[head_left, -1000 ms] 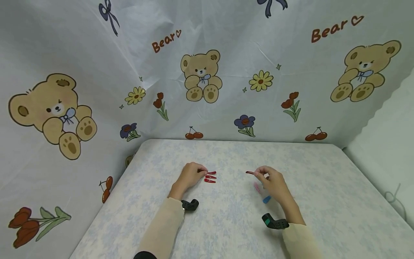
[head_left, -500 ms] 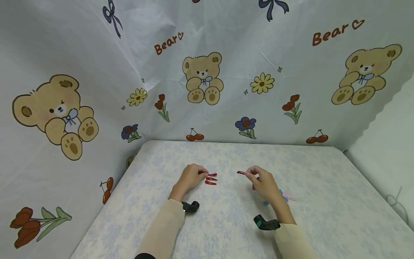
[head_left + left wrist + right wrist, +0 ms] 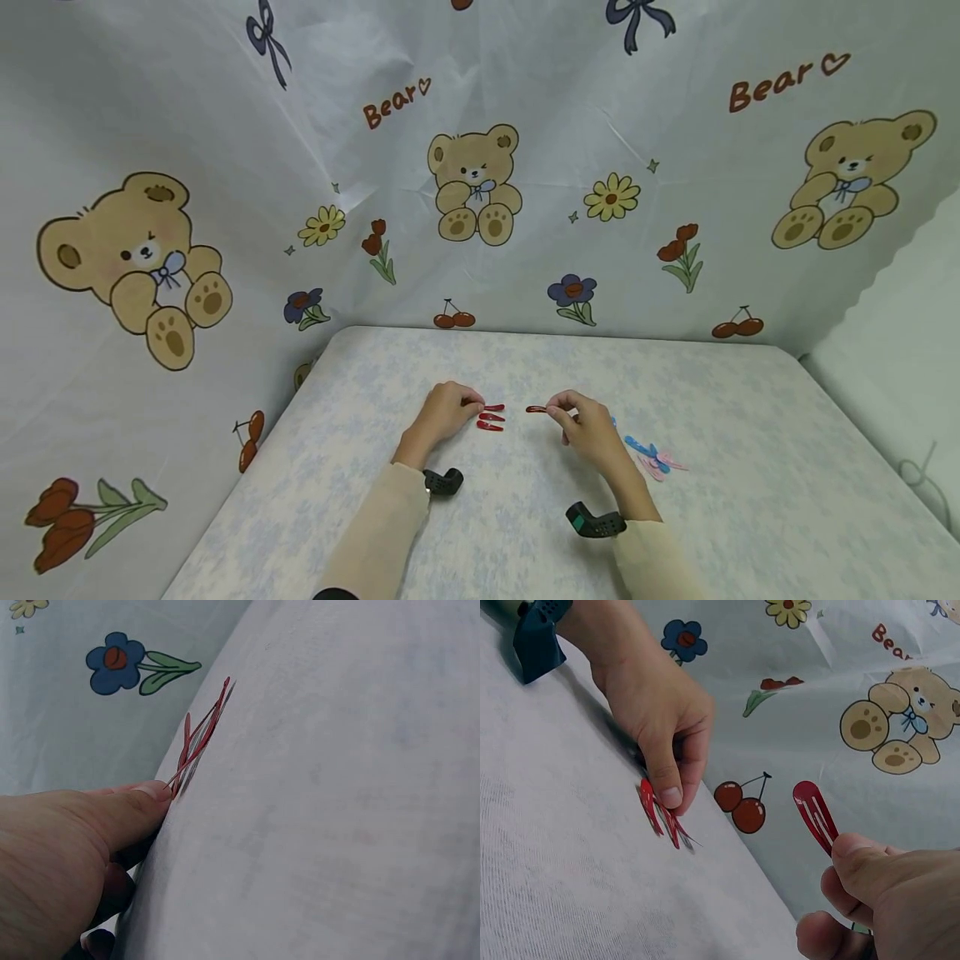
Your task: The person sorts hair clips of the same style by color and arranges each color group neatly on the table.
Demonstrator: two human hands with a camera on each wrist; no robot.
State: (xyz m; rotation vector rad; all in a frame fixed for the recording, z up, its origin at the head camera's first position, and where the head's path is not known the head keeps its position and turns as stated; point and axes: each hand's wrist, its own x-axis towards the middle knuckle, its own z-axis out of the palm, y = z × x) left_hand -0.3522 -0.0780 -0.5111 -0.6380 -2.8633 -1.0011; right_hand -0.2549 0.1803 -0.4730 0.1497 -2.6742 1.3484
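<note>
Three red snap hair clips lie on the table in a short column: the far clip (image 3: 493, 407), the middle clip (image 3: 491, 417) and the near clip (image 3: 490, 426). My left hand (image 3: 444, 412) pinches the left end of the far clip between thumb and forefinger, low at the tabletop. To the right of the column, my right hand (image 3: 592, 431) holds another red hair clip (image 3: 814, 814) by one end. In the right wrist view its rounded end points away from the fingertips, above the table.
Blue and pink hair clips lie in a loose pile to the right of my right hand, among them a blue clip (image 3: 638, 446) and a pink clip (image 3: 651, 468). A patterned curtain (image 3: 337, 275) hangs behind the pale table (image 3: 720, 533).
My right hand has moved left with the red hair clip, closer to the column, uncovering the blue and pink clips. The left hand stays in place.
</note>
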